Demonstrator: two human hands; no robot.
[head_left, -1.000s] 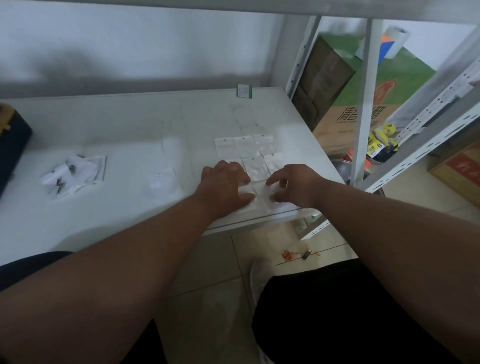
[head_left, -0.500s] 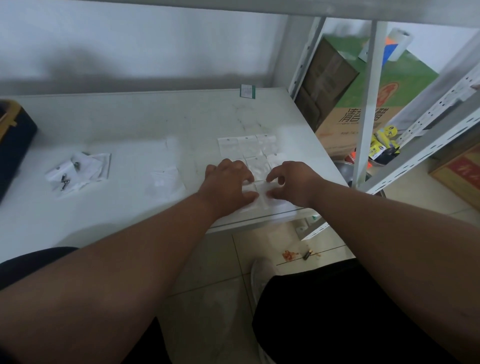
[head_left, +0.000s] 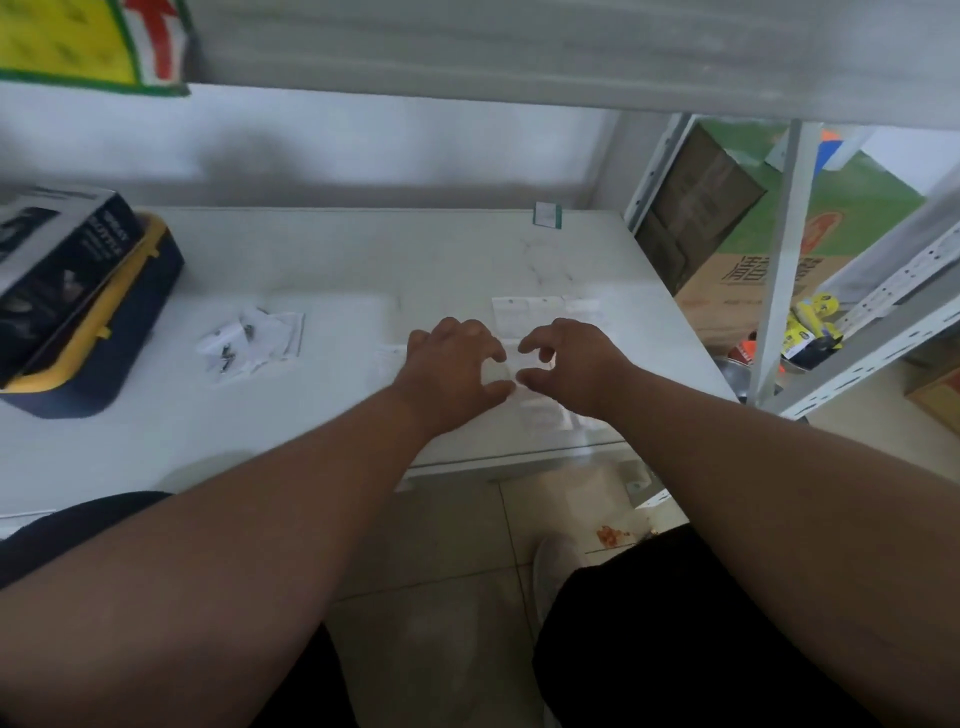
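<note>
The small clear bag (head_left: 505, 370) lies between both hands, at the near end of the rows of bags (head_left: 524, 310) by the table's (head_left: 363, 260) front right edge. The left hand (head_left: 447, 374) and right hand (head_left: 576, 369) curl toward it equally close, thumbs almost meeting. Blur hides whether either hand actually pinches it.

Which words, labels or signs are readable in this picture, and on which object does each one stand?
Dark box: white lettering, too blurred to read.
Cardboard carton: large Chinese characters, cut off, unreadable.
Yellow poster: red arrow only.
Green-edged tag: too small.
Clear bags: no print legible.
</note>
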